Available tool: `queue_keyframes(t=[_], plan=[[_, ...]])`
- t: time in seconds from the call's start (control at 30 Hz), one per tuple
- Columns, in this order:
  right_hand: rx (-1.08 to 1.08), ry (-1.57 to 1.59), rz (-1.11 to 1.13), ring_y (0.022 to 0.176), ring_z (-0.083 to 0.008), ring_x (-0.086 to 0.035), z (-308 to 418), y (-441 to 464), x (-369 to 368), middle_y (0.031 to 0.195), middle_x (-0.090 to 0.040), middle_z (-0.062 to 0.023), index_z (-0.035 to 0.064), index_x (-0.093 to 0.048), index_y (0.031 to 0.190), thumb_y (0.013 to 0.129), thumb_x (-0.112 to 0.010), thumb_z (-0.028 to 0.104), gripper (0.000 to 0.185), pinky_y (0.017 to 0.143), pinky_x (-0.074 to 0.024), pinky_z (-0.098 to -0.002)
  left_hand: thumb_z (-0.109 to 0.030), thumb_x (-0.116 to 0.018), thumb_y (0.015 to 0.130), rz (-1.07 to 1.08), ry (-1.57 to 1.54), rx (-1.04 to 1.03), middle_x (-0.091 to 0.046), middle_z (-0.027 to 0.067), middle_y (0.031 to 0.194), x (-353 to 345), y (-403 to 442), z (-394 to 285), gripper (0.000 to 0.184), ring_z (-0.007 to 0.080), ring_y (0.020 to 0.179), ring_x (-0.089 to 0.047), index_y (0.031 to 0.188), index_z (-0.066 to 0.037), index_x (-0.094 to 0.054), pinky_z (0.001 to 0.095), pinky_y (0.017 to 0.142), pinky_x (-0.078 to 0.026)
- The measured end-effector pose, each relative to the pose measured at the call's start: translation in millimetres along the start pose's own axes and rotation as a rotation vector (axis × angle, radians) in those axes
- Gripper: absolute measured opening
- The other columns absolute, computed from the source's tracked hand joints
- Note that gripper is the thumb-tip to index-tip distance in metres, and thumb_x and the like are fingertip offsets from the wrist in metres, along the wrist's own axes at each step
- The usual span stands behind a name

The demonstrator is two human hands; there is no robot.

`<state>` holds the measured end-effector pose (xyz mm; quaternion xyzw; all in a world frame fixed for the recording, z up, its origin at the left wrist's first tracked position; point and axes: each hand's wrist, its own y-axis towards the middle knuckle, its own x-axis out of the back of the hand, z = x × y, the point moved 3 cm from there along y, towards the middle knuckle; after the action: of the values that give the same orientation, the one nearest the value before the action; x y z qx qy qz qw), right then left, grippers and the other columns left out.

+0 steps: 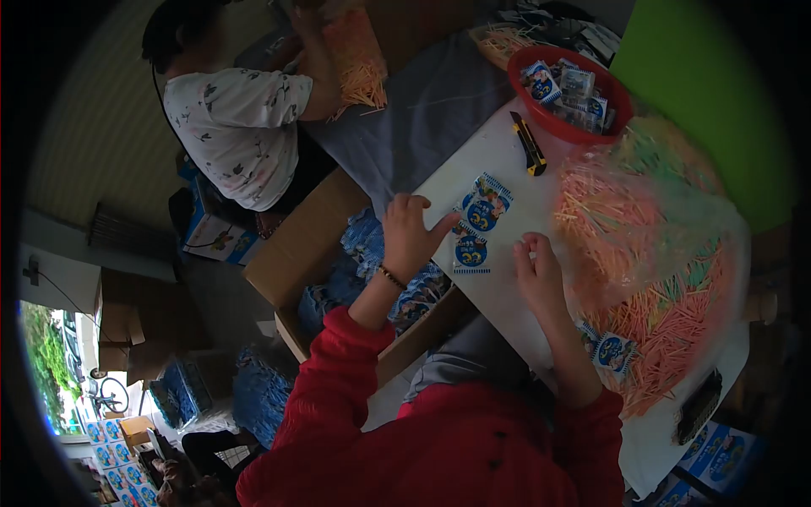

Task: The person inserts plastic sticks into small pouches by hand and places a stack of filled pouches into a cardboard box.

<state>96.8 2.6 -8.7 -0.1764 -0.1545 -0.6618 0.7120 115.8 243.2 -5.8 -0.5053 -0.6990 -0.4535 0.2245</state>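
Two small blue and clear printed packets lie on the white tabletop in front of me, an upper packet [484,203] and a lower packet [470,252]. At their left edge is my left hand [410,234], its thumb stretched toward them and apart from the fingers, with nothing seen in it. My right hand [538,269] hovers to the right of the packets, fingers loosely bent, with nothing visible between them. Beside my right forearm, another blue packet [613,351] rests against a large heap of thin pink, orange and green sticks [646,313], partly under clear plastic.
A black and yellow utility knife [529,145] lies beyond the packets, near a red basin [522,91] of filled packets. At left stands an open cardboard box [287,253] holding many blue packets. Another person [232,127] works at the far left beside more sticks [363,80].
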Motion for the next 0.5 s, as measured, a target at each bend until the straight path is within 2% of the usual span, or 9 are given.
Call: queue_keyframes(t=[0.03, 0.13, 0.17, 0.27, 0.3, 0.33, 0.4, 0.47, 0.5], plan=[[-0.004, -0.035, -0.036, 0.07, -0.0179, -0.064, -3.2, 18.3, -6.3, 0.091, -0.061, -0.0107, -0.0015, -0.051, 0.117, 0.094, -0.056, 0.028, 0.038, 0.06, -0.0495, -0.0308, -0.041, -0.075, 0.076, 0.112, -0.044, 0.083, -0.052, 0.0151, 0.102, -19.2, 9.2, -4.1, 0.051, 0.0323, 0.096, -0.051, 0.102, 0.0, -0.058, 0.0409, 0.082, -0.04], [0.015, -0.225, -0.101, 0.073, -0.0207, -0.064, -23.5, 61.6, -18.0, 0.091, -0.062, -0.0118, -0.0029, -0.051, 0.12, 0.09, -0.061, 0.032, 0.047, 0.066, -0.0506, -0.0331, -0.041, -0.076, 0.074, 0.103, 0.001, 0.136, -0.055, 0.0144, 0.103, -55.5, 27.1, -31.0, 0.051, 0.0305, 0.106, -0.051, 0.102, -0.001, -0.062, 0.0445, 0.089, -0.039], [0.014, -0.227, -0.117, 0.073, -0.0207, -0.064, -27.4, 64.9, -16.1, 0.091, -0.062, -0.0118, -0.0029, -0.051, 0.12, 0.09, -0.061, 0.032, 0.047, 0.066, -0.0506, -0.0331, -0.039, -0.077, 0.073, 0.128, -0.035, 0.155, -0.057, 0.0135, 0.1, -67.3, 30.6, -30.1, 0.05, 0.0297, 0.108, -0.049, 0.103, -0.002, -0.062, 0.0464, 0.093, -0.035], [-0.052, -0.251, -0.054, 0.078, -0.0236, -0.064, -23.2, 67.9, -14.9, 0.094, -0.063, -0.0133, -0.0033, -0.05, 0.123, 0.087, -0.064, 0.032, 0.052, 0.072, -0.051, -0.0349, -0.035, -0.078, 0.071, 0.201, -0.179, 0.15, -0.058, 0.0118, 0.097, -79.1, 35.1, -26.5, 0.048, 0.0287, 0.102, -0.05, 0.105, -0.006, -0.06, 0.0424, 0.09, -0.032], [-0.055, -0.175, -0.016, 0.086, -0.0275, -0.062, -22.4, 65.9, -14.5, 0.101, -0.06, -0.0171, -0.0031, -0.049, 0.123, 0.087, -0.063, 0.033, 0.053, 0.077, -0.0499, -0.0368, -0.035, -0.078, 0.071, 0.203, -0.183, 0.144, -0.058, 0.0118, 0.097, -78.6, 35.2, -26.8, 0.048, 0.0287, 0.102, -0.05, 0.105, -0.006, -0.06, 0.0424, 0.09, -0.032], [-0.059, -0.095, 0.022, 0.094, -0.0315, -0.061, -22.2, 62.9, -14.4, 0.108, -0.056, -0.0209, -0.0029, -0.048, 0.124, 0.087, -0.063, 0.033, 0.054, 0.082, -0.0488, -0.0388, -0.029, -0.078, 0.073, 0.154, -0.296, 0.184, -0.059, 0.0096, 0.096, -76.1, 33.5, -24.9, 0.043, 0.0257, 0.1, -0.052, 0.105, -0.006, -0.059, 0.0409, 0.088, -0.036], [-0.044, -0.093, 0.019, 0.096, -0.0318, -0.061, -19.8, 58.4, -13.4, 0.11, -0.055, -0.0215, -0.0028, -0.048, 0.124, 0.087, -0.063, 0.033, 0.053, 0.083, -0.049, -0.039, -0.024, -0.078, 0.076, 0.105, -0.403, 0.223, -0.059, 0.0073, 0.096, -71.3, 28.3, -16.2, 0.039, 0.0227, 0.098, -0.054, 0.105, -0.007, -0.058, 0.0395, 0.086, -0.039], [-0.029, -0.092, 0.019, 0.097, -0.0322, -0.06, -15.4, 50.5, -15.1, 0.112, -0.054, -0.0221, -0.0028, -0.048, 0.124, 0.087, -0.062, 0.032, 0.053, 0.083, -0.0492, -0.0393, -0.013, -0.073, 0.081, -0.051, -1.068, 0.321, -0.058, 0.0034, 0.094, -67.4, 19.9, -2.2, 0.026, 0.015, 0.092, -0.058, 0.099, -0.005, -0.056, 0.0327, 0.077, -0.047], [-0.026, -0.11, 0.017, 0.096, -0.0334, -0.061, -3.1, 41.2, -17.0, 0.11, -0.055, -0.0223, -0.0022, -0.048, 0.123, 0.089, -0.061, 0.031, 0.049, 0.082, -0.0496, -0.0405, -0.005, -0.069, 0.085, -0.017, -1.281, 0.398, -0.056, 0.0015, 0.094, -53.7, 13.3, -7.6, 0.019, 0.0097, 0.087, -0.058, 0.096, -0.004, -0.054, 0.026, 0.07, -0.05]])
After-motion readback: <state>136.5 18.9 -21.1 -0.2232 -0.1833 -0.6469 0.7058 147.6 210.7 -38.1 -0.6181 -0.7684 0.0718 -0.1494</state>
